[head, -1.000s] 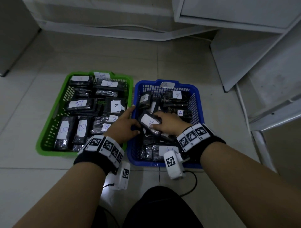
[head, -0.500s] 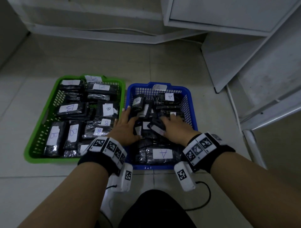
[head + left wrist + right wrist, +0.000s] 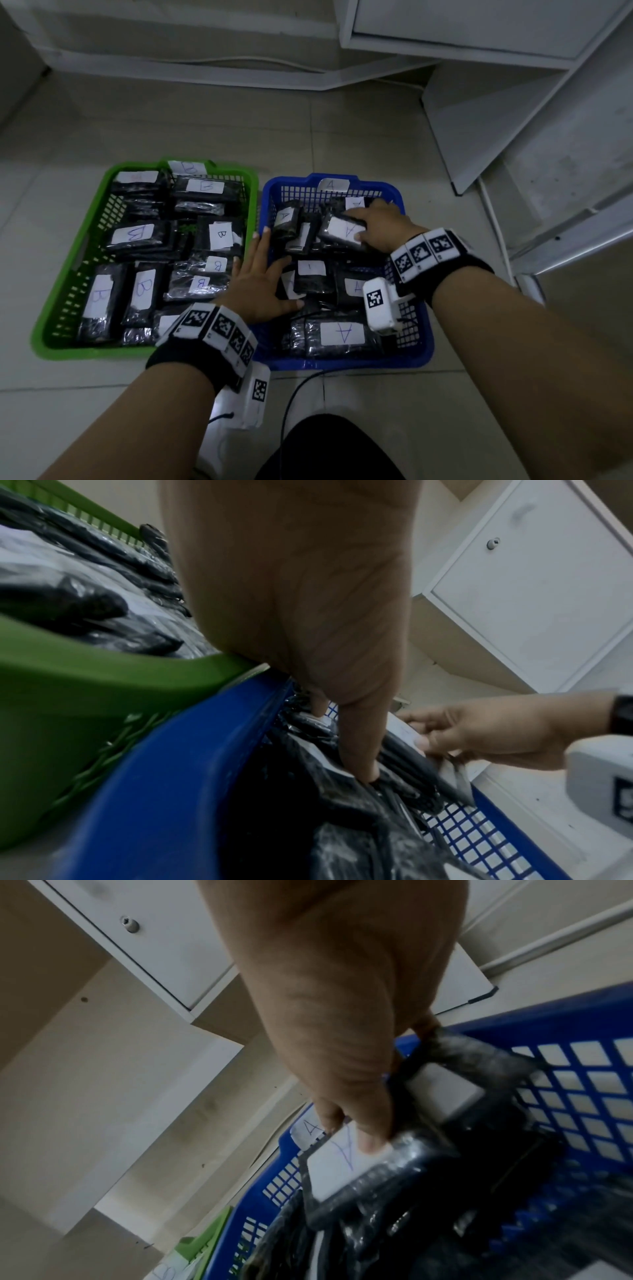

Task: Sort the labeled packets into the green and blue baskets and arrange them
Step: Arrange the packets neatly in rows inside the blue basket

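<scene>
Side by side on the tiled floor stand a green basket (image 3: 73,260) full of black packets labeled B (image 3: 132,234) and a blue basket (image 3: 416,346) holding black packets labeled A (image 3: 337,334). My right hand (image 3: 376,222) grips one A packet (image 3: 339,231) at the far right of the blue basket, thumb on its white label (image 3: 337,1161). My left hand (image 3: 262,277) lies flat with spread fingers across the blue basket's left rim (image 3: 192,750), its thumb (image 3: 359,745) pressing on packets inside. A paper tag marked A (image 3: 330,185) sits on the blue basket's far rim.
A white cabinet (image 3: 479,27) stands behind, and a white panel (image 3: 507,113) leans at the right, close to the blue basket. A cable (image 3: 291,404) runs over the floor near my knee (image 3: 329,448). Bare tiles lie beyond both baskets.
My right hand has carried the A packet from the basket's middle toward its far right. My left hand has spread flat over the blue basket's left rim.
</scene>
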Motion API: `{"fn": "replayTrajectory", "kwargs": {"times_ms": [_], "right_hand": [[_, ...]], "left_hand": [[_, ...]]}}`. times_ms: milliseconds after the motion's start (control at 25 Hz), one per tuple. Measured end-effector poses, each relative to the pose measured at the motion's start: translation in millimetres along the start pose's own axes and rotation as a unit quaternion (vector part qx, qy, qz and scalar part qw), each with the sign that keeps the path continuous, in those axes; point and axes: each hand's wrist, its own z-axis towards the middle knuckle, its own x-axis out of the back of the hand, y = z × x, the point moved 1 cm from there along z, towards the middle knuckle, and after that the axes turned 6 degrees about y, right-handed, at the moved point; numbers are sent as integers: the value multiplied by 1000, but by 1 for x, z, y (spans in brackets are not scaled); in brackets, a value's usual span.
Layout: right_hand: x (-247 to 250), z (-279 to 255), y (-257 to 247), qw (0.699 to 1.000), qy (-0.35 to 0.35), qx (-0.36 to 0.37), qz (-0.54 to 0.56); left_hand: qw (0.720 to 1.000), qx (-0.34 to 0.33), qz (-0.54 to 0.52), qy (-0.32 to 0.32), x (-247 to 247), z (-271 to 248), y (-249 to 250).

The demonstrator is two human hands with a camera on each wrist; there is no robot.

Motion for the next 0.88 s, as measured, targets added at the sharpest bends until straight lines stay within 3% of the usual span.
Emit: {"fn": "replayTrajectory", "kwargs": {"times_ms": [160,320,520,680,880], "right_hand": [[-11,-9,-1,985,160,11,-61],[-23,-18,0,992,127,12,-8],[-20,-20,1,989,122,55,-56],[-11,-13,18,982,172,23,79],[-14,-18,22,987,148,-1,-60]], "left_hand": [[1000,-2,-2,-3,1,-1,0],[1000,0,-4,-4,-1,0,-1],[1000,-2,-11,-3,-1,-1,-1],[1000,-1,-17,-2,-2,0,-2],[1000,-2,-22,1,-2,1,-3]]}}
